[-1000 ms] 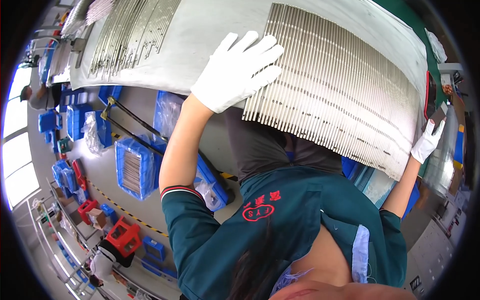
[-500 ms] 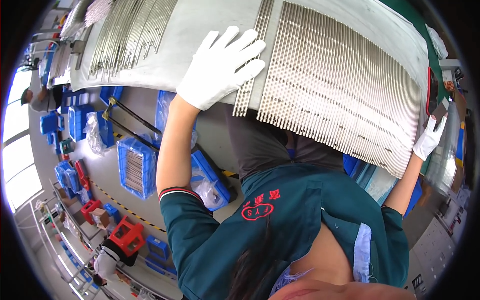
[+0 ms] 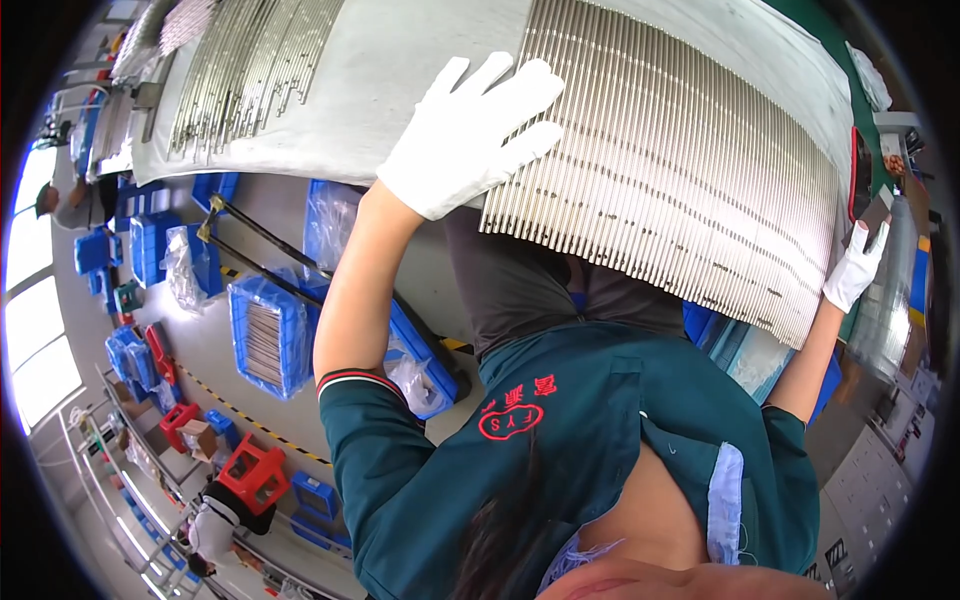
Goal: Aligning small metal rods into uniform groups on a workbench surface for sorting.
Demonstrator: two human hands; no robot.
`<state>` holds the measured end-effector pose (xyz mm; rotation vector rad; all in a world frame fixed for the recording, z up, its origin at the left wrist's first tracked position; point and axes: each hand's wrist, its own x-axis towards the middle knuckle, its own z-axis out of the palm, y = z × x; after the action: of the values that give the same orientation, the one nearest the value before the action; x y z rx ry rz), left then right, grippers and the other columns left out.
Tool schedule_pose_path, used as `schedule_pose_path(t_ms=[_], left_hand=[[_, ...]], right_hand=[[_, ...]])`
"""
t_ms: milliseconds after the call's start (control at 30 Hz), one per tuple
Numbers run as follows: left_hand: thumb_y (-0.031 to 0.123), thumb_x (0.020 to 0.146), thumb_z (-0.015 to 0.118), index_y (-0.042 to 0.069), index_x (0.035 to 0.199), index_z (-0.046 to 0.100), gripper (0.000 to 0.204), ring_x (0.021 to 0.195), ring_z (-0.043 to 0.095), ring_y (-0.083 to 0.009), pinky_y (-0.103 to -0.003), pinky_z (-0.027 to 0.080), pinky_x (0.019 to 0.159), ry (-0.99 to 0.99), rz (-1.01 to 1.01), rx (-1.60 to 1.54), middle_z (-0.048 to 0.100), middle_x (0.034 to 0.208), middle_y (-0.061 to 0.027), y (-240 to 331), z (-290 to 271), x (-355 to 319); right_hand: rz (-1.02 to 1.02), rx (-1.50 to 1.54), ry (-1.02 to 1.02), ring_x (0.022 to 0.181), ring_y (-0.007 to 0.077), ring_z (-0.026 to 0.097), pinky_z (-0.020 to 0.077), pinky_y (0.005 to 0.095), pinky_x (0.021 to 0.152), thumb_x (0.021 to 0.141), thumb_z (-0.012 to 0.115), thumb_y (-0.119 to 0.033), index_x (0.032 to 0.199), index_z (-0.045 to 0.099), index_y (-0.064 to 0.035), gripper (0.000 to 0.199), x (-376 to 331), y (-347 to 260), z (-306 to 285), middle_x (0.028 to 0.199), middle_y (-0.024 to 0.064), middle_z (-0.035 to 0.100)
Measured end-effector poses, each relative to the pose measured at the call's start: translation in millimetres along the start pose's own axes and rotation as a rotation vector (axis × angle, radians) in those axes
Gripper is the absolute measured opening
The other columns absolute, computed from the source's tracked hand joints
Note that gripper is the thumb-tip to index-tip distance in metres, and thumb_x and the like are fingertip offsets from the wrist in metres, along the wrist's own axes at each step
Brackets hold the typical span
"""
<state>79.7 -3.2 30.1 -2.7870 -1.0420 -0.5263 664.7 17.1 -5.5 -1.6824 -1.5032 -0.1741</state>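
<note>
The left hand [image 3: 472,138] was spread wide and palm down in its white glove, its fingertips resting on the outermost bright metal rods [image 3: 670,185] at the left side of a broad single layer. From where I stood, the rods lay side by side on a pale cloth over the desk [image 3: 405,45], right in front of the worker, their near ends reaching the edge above the lap and apparently jutting a little past it. I took the close, parallel lay as a way of keeping every rod in sight at once, for the dark marks lined up in bands across them; the cloth was probably there to spare their polish. A second batch of rods [image 3: 260,75] lay well apart to the left, its ends ragged, presumably to keep the two lots from mixing. As for grip, the left hand had no rod clasped; its fingers were loose and fanned, as if steadying that flank of the row. The right hand [image 3: 855,272], gloved too, was beyond the far right side of the layer, fingers partly bent, and appeared to be pinching a flat grey piece [image 3: 878,207], though it was too small for me to say what it was.
</note>
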Motion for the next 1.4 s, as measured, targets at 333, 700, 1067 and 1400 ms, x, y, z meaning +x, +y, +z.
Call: schedule_pose_path(t_ms=[333,700,1067,1400], left_hand=[[0.022,0.087,0.063,0.022,0.111,0.069,0.024,0.123,0.054,-0.0309,-0.048,0.045,0.097,0.024,0.012,0.078,0.060,0.136,-0.0051,-3,0,-5],[0.017,0.084,0.066,0.017,0.119,0.066,0.035,0.131,0.052,-0.0394,-0.054,0.044,0.103,-0.039,-0.029,0.060,0.056,0.146,-0.0120,2,-1,-3],[0.018,0.084,0.063,0.018,0.111,0.068,0.028,0.121,0.057,-0.0340,-0.046,0.046,0.093,-0.092,-0.048,0.277,0.060,0.137,-0.0070,-15,-22,-25],[0.016,0.083,0.069,0.021,0.118,0.065,0.036,0.117,0.056,-0.0365,-0.045,0.046,0.088,-0.036,0.036,0.020,0.060,0.130,-0.0173,15,-15,9]], right_hand=[[0.053,0.013,-0.008,0.104,0.0179,0.063,0.0529,0.0304,0.087,0.100,0.064,-0.036,0.155,0.042,-0.0102,0.065,1,0,-1,0.132,0.0110,0.062],[0.039,0.013,-0.001,0.107,0.0190,0.063,0.0523,0.0310,0.090,0.101,0.064,-0.034,0.156,0.042,-0.0094,0.064,-2,-5,2,0.136,0.0116,0.060],[0.152,0.122,-0.012,0.130,0.0241,0.056,0.0474,0.0323,0.103,0.101,0.065,-0.033,0.153,0.043,-0.0056,0.063,-3,-8,0,0.152,0.0152,0.051],[0.078,0.070,0.001,0.123,0.0222,0.057,0.0480,0.0316,0.100,0.101,0.063,-0.039,0.156,0.040,-0.0097,0.067,-7,-22,3,0.150,0.0147,0.051]])
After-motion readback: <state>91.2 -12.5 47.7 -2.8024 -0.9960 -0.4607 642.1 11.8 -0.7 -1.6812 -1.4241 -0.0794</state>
